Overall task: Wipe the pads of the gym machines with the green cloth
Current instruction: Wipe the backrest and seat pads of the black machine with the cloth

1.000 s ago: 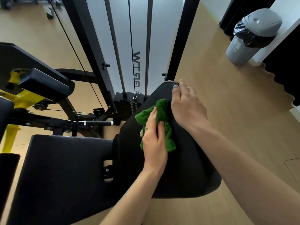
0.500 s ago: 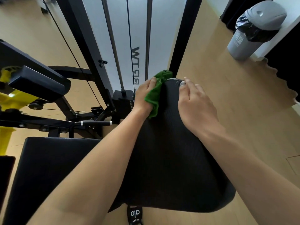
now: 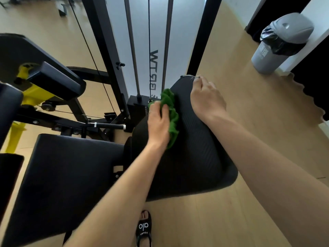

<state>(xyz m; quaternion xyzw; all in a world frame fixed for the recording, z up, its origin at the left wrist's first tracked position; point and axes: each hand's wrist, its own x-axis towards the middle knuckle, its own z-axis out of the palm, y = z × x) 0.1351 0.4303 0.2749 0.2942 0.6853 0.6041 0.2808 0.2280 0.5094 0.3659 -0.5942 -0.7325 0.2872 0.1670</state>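
At the far left a black pad (image 3: 8,111) and a lower dark panel are cut off by the frame edge, and the yellow machine frame (image 3: 33,93) is partly hidden behind a black armrest pad (image 3: 55,81). The wide seat pad (image 3: 71,175) runs out of view at the bottom, its right edge covered by the left forearm. The left hand (image 3: 159,124) lies on the ribbed back pad (image 3: 194,148), fingers curled over the bunched green cloth (image 3: 171,114) and pressing it to the pad's left side; the fingertips are buried in the folds. The right hand (image 3: 206,98) grips the pad's top edge, fingers bent over the rim, their tips hidden behind it. Below, a sandalled foot (image 3: 143,227) shows. At far right stands a grey bin (image 3: 277,43).
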